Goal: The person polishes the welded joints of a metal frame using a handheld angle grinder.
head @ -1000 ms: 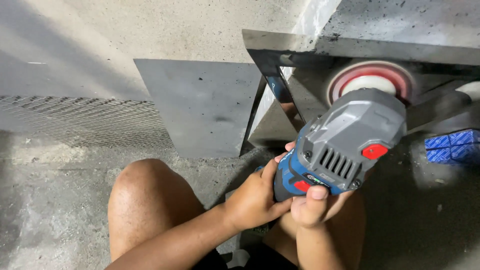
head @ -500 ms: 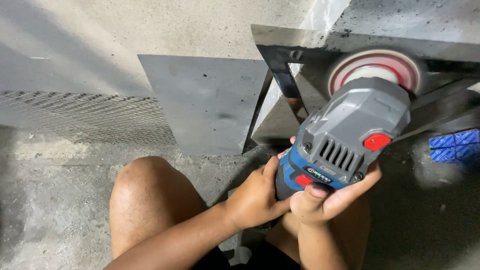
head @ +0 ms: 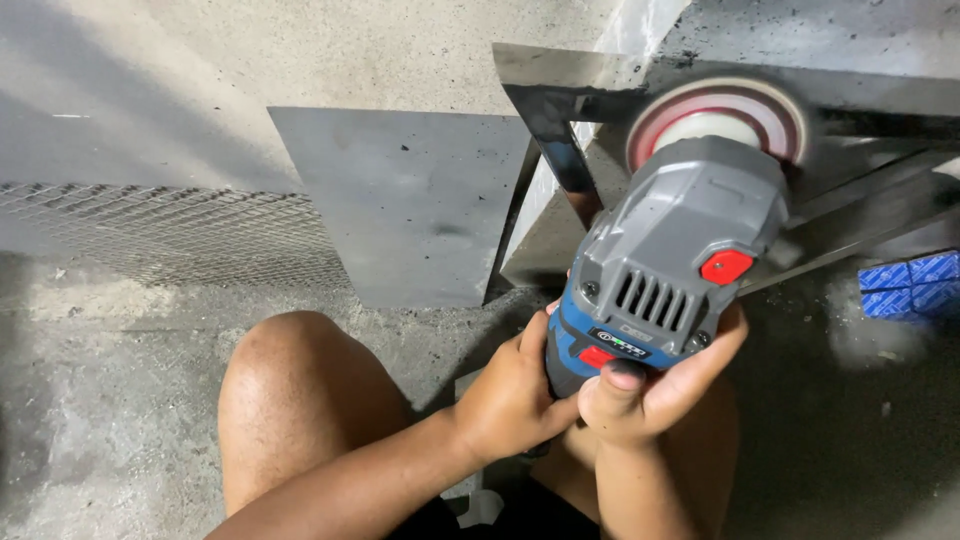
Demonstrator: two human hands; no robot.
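We saw a rough concrete floor [head: 110,420] carrying a grey steel plate [head: 410,200] on edge, a strip of wire mesh [head: 160,235] and blue boxes [head: 910,285].

left hand [head: 510,400] and right hand [head: 650,385] meet side by side, fingers curled, forearms bare.

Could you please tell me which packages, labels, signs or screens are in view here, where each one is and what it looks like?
Small dark rectangular label: on the blue rear body of the grey and blue angle grinder, just above the right hand; pale markings on it.
Blue patterned packages: at the right edge, on the concrete floor; flat blue blocks with pale lines, partly cut off.
No signs or screens show.
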